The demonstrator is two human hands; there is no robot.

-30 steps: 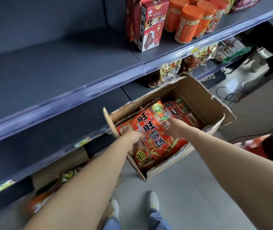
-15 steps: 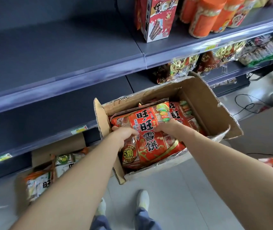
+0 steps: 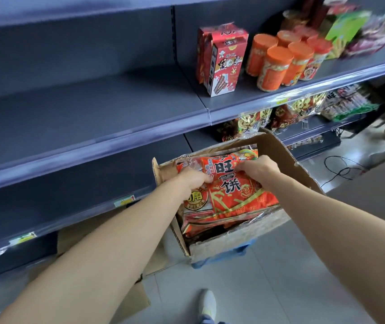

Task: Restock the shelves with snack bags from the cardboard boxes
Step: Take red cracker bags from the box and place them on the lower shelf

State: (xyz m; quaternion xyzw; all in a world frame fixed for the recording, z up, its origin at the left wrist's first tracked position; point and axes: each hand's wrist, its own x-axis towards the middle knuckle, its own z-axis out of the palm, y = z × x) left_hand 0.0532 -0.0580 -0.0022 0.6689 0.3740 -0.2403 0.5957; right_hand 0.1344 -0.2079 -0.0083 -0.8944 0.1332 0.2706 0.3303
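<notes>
**Step in hand: taking a bag out of the box.**

1. Nearest to the viewer, one shoe (image 3: 207, 302) shows on the floor tiles, on the near side of the cardboard box (image 3: 233, 240).
2. The box stands open, apparently on a blue crate (image 3: 224, 257) directly beneath it.
3. Inside the box lies a stack of red bags. The top snack bag (image 3: 231, 192) sits tilted on the stack, level with the rim of the box.
4. The left hand (image 3: 193, 180) pinches the left edge of this bag, with the fingers curled onto the film.
5. The right hand (image 3: 257, 168) grips the far right corner of the bag, with the fingers curled round it.
6. Both hands are within the opening of the box. The bag appears gripped but not yet clear of the box.
7. Beyond the box and to its left, the middle shelf (image 3: 81, 118) shows a bare grey board.
8. Beyond and above the box, a red carton (image 3: 224, 61) and orange-lidded jars (image 3: 278, 66) stand on the same level.

**Next move, as judged:**

- Lift the bag straight up past the rim and flaps of the box.
- Carry it up and left of the box to the bare board.
- Keep the two-handed grip light, because the film is likely slippery and the contents are probably brittle.
</notes>
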